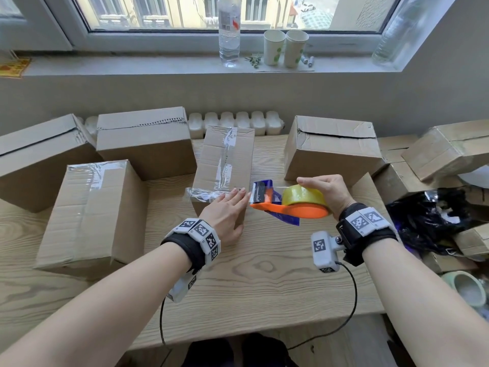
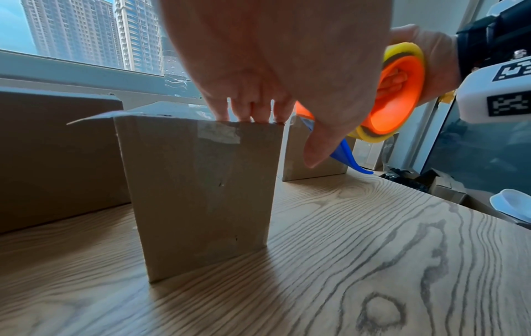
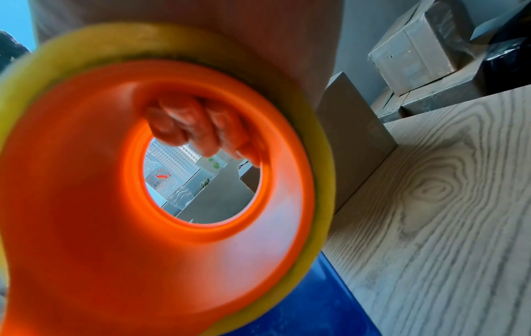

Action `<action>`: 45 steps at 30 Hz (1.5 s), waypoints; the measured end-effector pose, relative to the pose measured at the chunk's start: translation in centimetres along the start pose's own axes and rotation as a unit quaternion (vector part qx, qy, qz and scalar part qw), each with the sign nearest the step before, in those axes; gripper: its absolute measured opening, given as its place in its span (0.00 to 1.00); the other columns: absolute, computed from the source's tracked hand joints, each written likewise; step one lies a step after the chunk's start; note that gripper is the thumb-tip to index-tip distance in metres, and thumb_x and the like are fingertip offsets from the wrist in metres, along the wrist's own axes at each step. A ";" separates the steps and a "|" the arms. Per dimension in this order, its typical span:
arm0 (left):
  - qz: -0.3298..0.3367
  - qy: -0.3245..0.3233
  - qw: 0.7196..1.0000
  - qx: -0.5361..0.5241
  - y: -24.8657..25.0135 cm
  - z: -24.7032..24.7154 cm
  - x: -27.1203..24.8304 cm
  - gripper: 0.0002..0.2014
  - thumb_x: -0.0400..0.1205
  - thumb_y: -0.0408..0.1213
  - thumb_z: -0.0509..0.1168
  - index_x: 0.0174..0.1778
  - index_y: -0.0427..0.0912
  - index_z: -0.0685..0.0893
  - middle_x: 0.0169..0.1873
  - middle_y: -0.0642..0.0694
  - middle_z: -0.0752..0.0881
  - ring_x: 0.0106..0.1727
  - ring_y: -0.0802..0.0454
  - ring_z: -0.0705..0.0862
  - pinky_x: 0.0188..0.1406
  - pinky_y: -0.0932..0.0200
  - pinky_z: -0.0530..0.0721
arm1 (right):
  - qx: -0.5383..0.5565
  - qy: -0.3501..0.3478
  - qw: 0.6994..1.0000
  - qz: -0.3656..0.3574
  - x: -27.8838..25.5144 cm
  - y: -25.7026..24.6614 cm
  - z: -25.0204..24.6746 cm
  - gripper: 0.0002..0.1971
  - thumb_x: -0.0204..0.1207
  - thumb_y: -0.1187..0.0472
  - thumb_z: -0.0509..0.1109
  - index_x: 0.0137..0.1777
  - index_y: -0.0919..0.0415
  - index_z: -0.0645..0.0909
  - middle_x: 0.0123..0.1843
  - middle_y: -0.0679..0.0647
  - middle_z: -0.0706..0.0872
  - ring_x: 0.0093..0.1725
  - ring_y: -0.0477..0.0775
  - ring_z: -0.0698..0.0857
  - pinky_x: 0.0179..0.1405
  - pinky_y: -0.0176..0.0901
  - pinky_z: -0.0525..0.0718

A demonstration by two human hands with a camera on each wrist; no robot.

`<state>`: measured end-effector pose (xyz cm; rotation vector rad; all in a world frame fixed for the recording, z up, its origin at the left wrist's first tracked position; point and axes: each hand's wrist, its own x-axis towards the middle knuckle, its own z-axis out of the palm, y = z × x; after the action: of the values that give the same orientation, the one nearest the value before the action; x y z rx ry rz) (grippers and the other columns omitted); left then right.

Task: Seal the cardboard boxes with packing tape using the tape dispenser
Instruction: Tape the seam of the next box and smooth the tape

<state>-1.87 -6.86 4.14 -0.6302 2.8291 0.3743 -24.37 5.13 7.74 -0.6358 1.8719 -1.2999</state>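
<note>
Head view down, wrist views low, close; shared table point(image 1: 264, 287), perhaps box point(image 1: 211, 154).

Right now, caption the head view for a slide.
Left hand presses clear tape onto a small brown cardboard box while right hand grips an orange plastic tape dispenser.
</note>
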 end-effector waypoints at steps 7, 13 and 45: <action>0.026 -0.006 0.999 0.022 0.0 0.2 -0.3 0.34 0.80 0.43 0.59 0.82 0.52 0.55 0.83 0.40 0.45 0.83 0.44 0.44 0.81 0.50 0.43 | 0.093 0.037 0.995 -0.020 0.1 -2.8 -1.3 0.35 0.41 0.39 0.85 0.41 0.68 0.88 0.43 0.65 0.83 0.41 0.59 0.80 0.44 0.51 0.76; 0.053 -0.024 0.998 -0.008 -0.8 0.0 -0.6 0.38 0.80 0.37 0.59 0.81 0.63 0.45 0.82 0.38 0.40 0.83 0.42 0.38 0.82 0.47 0.40 | 0.020 0.085 0.996 -0.004 0.2 -1.2 -0.7 0.25 0.56 0.39 0.81 0.24 0.57 0.73 0.27 0.54 0.71 0.27 0.51 0.70 0.28 0.41 0.68; -0.106 0.176 0.940 -0.271 -6.1 3.1 -5.3 0.31 0.85 0.34 0.57 0.82 0.39 0.50 0.82 0.50 0.48 0.79 0.65 0.42 0.74 0.73 0.41 | -0.487 -0.068 0.869 0.058 -4.2 12.0 10.7 0.16 0.78 0.54 0.67 0.63 0.58 0.81 0.61 0.56 0.85 0.64 0.62 0.79 0.63 0.45 0.72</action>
<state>6.03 -9.25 1.37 -1.2048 2.9346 1.1217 -13.03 6.63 -4.29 -1.0488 2.3316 -0.1229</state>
